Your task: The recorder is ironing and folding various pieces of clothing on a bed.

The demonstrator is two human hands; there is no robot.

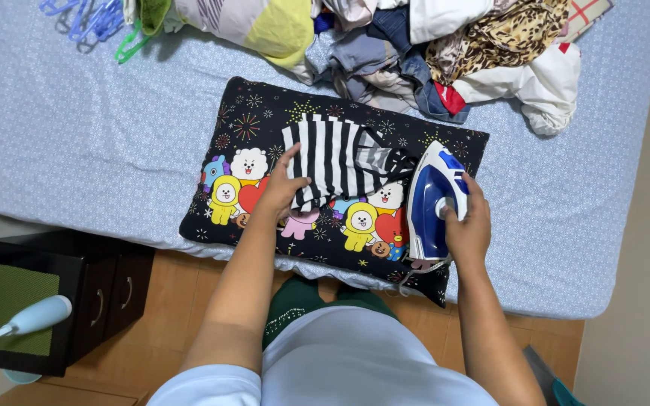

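A black-and-white striped garment (344,156) lies folded on a black cartoon-print pillow (265,120) on the bed. My left hand (283,188) presses flat on the garment's left lower corner, fingers apart. A blue and white clothes iron (432,197) rests on the pillow just right of the garment. My right hand (466,224) grips the iron's handle from the right side.
A pile of mixed clothes (445,45) sits at the far side of the blue patterned bed (77,135). Plastic hangers (92,19) lie at the top left. A black cabinet (92,293) and a light blue handle (35,317) stand at lower left on the wooden floor.
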